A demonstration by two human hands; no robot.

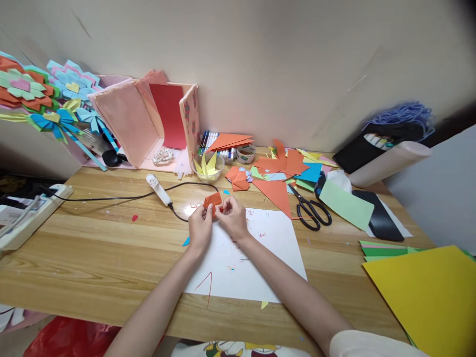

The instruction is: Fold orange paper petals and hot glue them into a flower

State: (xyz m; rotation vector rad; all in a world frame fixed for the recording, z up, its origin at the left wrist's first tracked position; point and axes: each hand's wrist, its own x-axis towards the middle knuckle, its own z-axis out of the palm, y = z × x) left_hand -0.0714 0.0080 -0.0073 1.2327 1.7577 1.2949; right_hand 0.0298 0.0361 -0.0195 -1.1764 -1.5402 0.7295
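Pinched in the fingers of the left hand [200,229] and right hand [233,218], the small orange folded paper [212,200] above the white sheet [266,248] could crease wrongly or tear if they pull unevenly.

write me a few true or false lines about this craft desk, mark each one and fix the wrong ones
1. The left hand and right hand both hold the small folded orange paper. True.
2. The black-handled scissors lie on the white paper sheet. False: they lie to the right of it.
3. Yellow folded paper sits in the clear round bowl. True.
4. The large yellow paper sheet is at the left end of the wooden table. False: it is at the right end.
5. A dark red rectangular sheet stands in the pink box. True.
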